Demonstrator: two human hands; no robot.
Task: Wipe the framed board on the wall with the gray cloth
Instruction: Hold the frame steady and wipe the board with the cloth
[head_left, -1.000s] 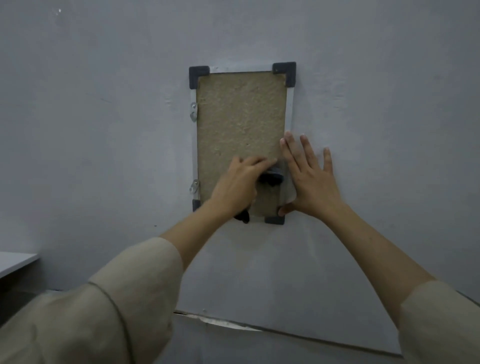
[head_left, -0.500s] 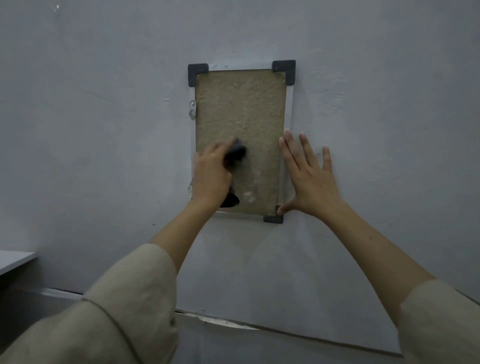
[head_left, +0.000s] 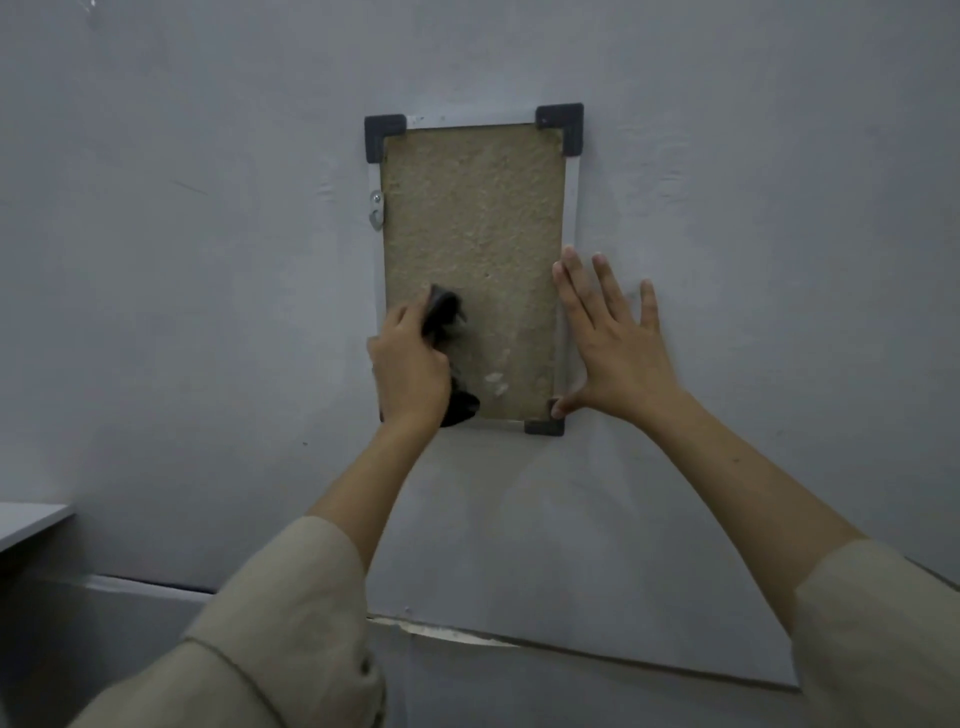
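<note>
Left hand (head_left: 410, 364) grips the dark gray cloth (head_left: 442, 312) against the lower left of the framed board (head_left: 472, 234), which hangs upright on the wall (head_left: 753, 208). Right hand (head_left: 613, 332), fingers spread flat, presses the wall beside the frame's right edge, thumb touching its lower corner.

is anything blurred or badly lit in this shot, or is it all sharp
Head view: dim, flat, even light with no glare; the dark gray cloth in the left hand is smeared by motion blur, while the flat right hand and the tan framed board with black corner caps look fairly sharp; wide-angle bending shows in the slanted wall seam at the bottom.
</note>
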